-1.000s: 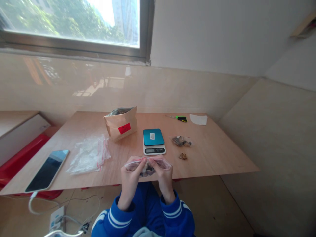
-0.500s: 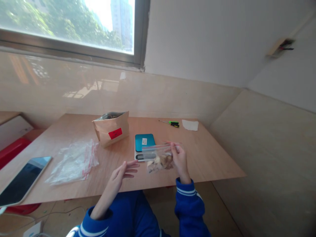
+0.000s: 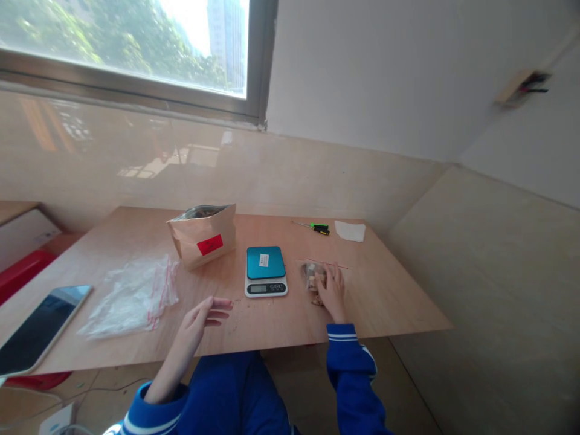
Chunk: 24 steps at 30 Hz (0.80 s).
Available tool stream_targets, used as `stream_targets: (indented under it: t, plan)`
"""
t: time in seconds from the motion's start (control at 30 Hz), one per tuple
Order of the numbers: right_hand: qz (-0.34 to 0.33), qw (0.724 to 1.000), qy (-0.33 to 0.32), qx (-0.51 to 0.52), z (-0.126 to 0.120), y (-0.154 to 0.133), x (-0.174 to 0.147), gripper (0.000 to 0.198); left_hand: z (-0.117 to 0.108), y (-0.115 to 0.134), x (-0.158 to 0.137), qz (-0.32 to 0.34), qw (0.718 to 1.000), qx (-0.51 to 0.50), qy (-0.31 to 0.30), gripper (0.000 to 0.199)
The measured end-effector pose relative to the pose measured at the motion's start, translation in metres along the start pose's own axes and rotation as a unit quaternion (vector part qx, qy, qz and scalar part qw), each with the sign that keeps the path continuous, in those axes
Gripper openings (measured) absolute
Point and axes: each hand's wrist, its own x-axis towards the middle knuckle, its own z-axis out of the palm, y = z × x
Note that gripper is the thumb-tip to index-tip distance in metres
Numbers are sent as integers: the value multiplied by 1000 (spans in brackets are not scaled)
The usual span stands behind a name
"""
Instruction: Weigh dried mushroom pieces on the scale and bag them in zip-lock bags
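Mostly the writing here is too small to read: the one red label (image 3: 210, 245) on the single brown pouch (image 3: 199, 257) bears faint dark marks, the white sticker (image 3: 264, 260) on the one blue-topped scale (image 3: 278, 270) shows fine print, and the display's digits are illegible. Right of the scale, toward the counter's right edge, lies a filled bag (image 3: 311, 273) of clear plastic; the right hand (image 3: 334, 293) bends its fingers over it, touching, though whether it grips cannot be told. A small brown fragment (image 3: 316, 301) lies beneath that hand. The left hand (image 3: 203, 315) is released, fingers extended, near the front edge. One phone (image 3: 43, 329) and an uncountable heap of clear bags (image 3: 129, 296) occupy the left side; two slim tools (image 3: 320, 227) and one white paper (image 3: 350, 231) lie by the back-right corner. The counter (image 3: 385, 296) is pale wood-grain, against a glossy beige wall (image 3: 317, 172) under one window (image 3: 181, 54).
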Motion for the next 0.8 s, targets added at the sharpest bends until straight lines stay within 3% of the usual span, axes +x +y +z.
stream_targets:
  t: [0.13, 0.3, 0.43, 0.6, 0.7, 0.8]
  plan:
    - [33, 998, -44, 9, 24, 2, 12, 58, -1, -1, 0, 1, 1000, 7, -1, 49]
    - [38, 999, -23, 24, 21, -4, 29, 57, -7, 0, -2, -6, 1000, 7, 7, 50]
    - [52, 995, 76, 27, 12, -4, -9, 55, -16, 0, -4, 4, 999, 10, 32, 45]
    - [14, 993, 20, 120, 7, 4, -46, 39, -20, 1, 6, 29, 996, 33, 81, 48]
    - [1, 985, 17, 170, 6, -14, -34, 37, -19, 2, 13, 54, 993, 41, 96, 50]
    - [-27, 978, -1, 207, 13, -57, -4, 42, -19, 1, 14, 60, 993, 40, 96, 52]
